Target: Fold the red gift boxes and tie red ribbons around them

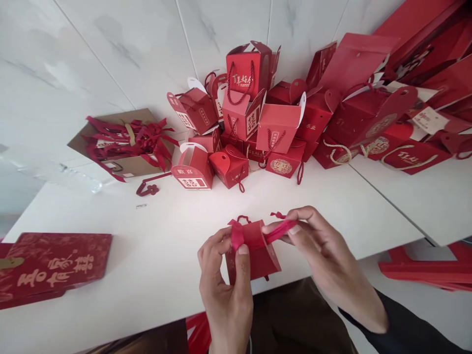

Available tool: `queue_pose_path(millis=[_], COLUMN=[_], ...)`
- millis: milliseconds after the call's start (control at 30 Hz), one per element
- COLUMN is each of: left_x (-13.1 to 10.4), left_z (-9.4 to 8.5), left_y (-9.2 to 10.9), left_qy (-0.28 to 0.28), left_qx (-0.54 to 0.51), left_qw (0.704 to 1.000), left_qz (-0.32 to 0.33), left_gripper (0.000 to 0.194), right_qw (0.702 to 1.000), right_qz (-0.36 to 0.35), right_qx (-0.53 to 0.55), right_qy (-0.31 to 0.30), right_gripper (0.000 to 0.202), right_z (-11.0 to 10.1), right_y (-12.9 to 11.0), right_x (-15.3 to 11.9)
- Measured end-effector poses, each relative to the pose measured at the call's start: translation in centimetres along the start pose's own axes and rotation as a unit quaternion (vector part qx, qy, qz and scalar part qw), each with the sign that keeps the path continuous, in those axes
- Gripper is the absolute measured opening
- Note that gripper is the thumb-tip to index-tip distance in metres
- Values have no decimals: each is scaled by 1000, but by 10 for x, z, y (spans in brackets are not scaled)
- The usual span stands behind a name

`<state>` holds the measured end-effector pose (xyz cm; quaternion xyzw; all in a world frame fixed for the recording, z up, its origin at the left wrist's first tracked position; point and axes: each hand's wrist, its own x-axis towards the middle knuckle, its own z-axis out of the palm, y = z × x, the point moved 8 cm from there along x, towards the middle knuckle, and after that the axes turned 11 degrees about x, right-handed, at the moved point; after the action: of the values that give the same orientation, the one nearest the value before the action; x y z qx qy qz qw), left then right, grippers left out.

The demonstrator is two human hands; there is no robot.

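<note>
White desk [158,241] | beyond hands [227,290] [330,260]: piled red gift boxes [227,167] | beyond, left: ribbon-filled cardboard box [78,142] | left: lettered red packets [92,246]

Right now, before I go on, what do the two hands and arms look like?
Both the left hand and right hand are ungloved, with no ring or watch visible. A plain black sleeve covers the right forearm; the frame cuts off the left.

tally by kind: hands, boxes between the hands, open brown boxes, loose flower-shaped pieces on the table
Bare hands (left hand, right hand): 2
Small red cardboard box between them: 1
Open brown cardboard box: 1
Dark red flower-shaped piece: 1
Total: 5
</note>
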<state>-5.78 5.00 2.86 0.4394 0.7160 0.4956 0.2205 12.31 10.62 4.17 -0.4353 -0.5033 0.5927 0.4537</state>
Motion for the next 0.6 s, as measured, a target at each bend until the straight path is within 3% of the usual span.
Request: queue_pose_path(millis=[100, 233, 300, 400, 500, 600], left_x=[-1, 1, 3, 4, 4, 3], left_z=[-2, 8, 12, 18, 21, 22], left_y=[0, -6, -2, 6, 8, 7], left_qy=[-4, -69, -91, -111, -140, -157], left_qx=[-52, -65, -23, 50, 57, 4], left_qw=[998, 993, 995, 992, 988, 988], left_qz=[-28, -63, -33, 17, 19, 2], left_gripper=[17, 26, 27, 24, 21, 25], right_qw=[998, 997, 997, 986, 947, 922], right_qz=[27, 34, 5, -100, -195, -169], right_qx=[-42, -43, -44, -105, -183, -209], right_qy=[-39, -55, -58, -76, -176, -278], right_gripper=[25, 24, 20, 10, 13, 32], right_z=[19, 25, 25, 29, 48, 60], right_y=[7, 9, 2, -21, -38, -33], right_x=[1, 6, 9, 13, 14, 17])
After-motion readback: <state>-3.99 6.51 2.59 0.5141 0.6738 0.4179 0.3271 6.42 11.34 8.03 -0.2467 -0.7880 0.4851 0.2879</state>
